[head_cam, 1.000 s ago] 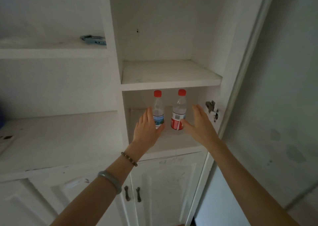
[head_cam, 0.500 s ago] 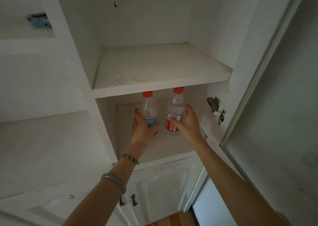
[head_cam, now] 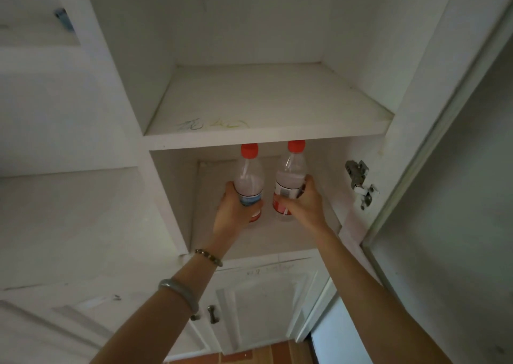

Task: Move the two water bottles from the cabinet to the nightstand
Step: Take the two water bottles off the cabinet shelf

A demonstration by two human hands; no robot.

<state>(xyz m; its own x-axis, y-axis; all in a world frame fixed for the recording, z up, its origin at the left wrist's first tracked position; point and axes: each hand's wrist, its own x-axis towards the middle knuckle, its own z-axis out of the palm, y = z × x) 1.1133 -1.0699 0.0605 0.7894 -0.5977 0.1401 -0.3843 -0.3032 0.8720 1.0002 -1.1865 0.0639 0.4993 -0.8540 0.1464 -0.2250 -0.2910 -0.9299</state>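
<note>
Two clear water bottles with red caps stand side by side in the lower compartment of the white cabinet (head_cam: 172,197). The left bottle (head_cam: 249,176) has a blue label band; my left hand (head_cam: 236,213) is wrapped around its lower half. Around the label of the right bottle (head_cam: 290,175), which is red and white, my right hand (head_cam: 302,202) is closed. Both caps sit just under the shelf above. The bottles' bases are partly hidden by my fingers.
The shelf board (head_cam: 266,139) hangs directly over the bottle caps. An open cabinet door (head_cam: 444,197) with a metal hinge (head_cam: 358,180) stands at the right. Lower doors with small handles (head_cam: 213,314) are below. A blue object (head_cam: 62,19) lies on a far-left shelf.
Both hands went from open beside the bottles to closed around them. The camera has come closer and tilted up, and the bottles look slightly tilted.
</note>
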